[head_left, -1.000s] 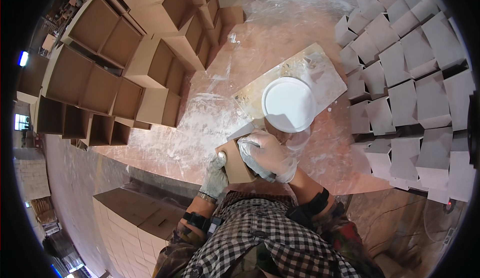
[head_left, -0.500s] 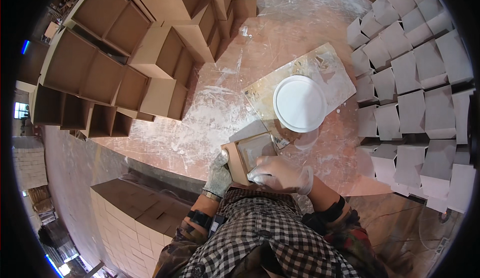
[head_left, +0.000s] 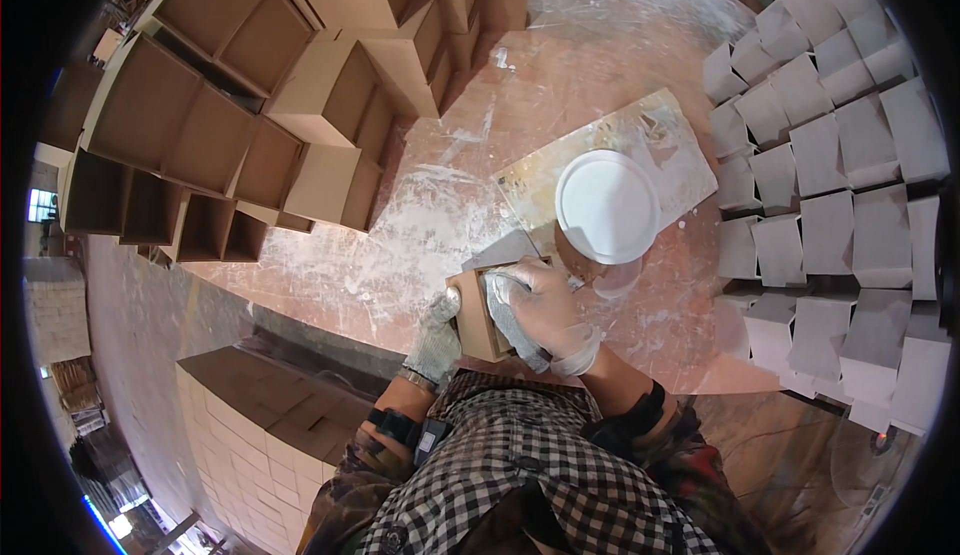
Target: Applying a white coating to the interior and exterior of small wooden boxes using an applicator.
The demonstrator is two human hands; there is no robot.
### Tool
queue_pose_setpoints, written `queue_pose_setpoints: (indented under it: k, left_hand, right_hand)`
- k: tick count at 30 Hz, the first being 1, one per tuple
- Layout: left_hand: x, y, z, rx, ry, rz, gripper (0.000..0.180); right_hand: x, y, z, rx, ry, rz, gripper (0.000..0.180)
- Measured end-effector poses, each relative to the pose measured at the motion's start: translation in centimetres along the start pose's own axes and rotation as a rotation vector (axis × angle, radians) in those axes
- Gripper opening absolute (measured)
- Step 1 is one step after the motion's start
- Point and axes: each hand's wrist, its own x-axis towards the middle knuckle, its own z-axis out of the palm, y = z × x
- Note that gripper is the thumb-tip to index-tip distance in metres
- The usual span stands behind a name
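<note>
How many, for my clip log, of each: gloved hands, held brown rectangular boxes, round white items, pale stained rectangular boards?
Gloved hands (left hand, right hand): 2
Held brown box: 1
Round white tub or lid: 1
Pale stained board: 1
Total: 5

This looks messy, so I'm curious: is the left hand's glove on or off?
On: a pale knit glove covers the left hand, which holds the brown box, down to the wrist.

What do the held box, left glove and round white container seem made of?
Box: likely fibreboard or cardboard, matte; plain brown, crisp-edged panels.
Left glove: seemingly knitted fabric, dull; greyish, rough surface.
Container: probably plastic, smooth; rounded white rim, but metal possible.
</note>
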Motion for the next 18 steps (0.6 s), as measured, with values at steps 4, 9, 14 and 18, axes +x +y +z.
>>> queue_pose_setpoints:
  k: [4,9,14,18]
  left_hand:
    - [0.8,-0.1,-1.3,-0.047,-0.038,-0.006,0.044]
    - [0.4,0.3,-0.5,-0.028,-0.037,-0.007,0.043]
    - [-0.3,0.8,0.9,-0.058,0.003,-0.020,0.043]
    - [-0.1,0.9,0.4,-0.056,0.052,-0.015,0.045]
  right_hand:
    - [0.5,-0.2,-0.6,0.010,-0.176,-0.082,0.024]
    - [0.9,1.0,-1.9,0.003,-0.358,-0.245,0.023]
    - [-0.2,0.7,-2.2,-0.275,-0.767,-0.319,0.024]
    - [-0.8,0.2,-2.4,-0.326,-0.831,-0.331,0.025]
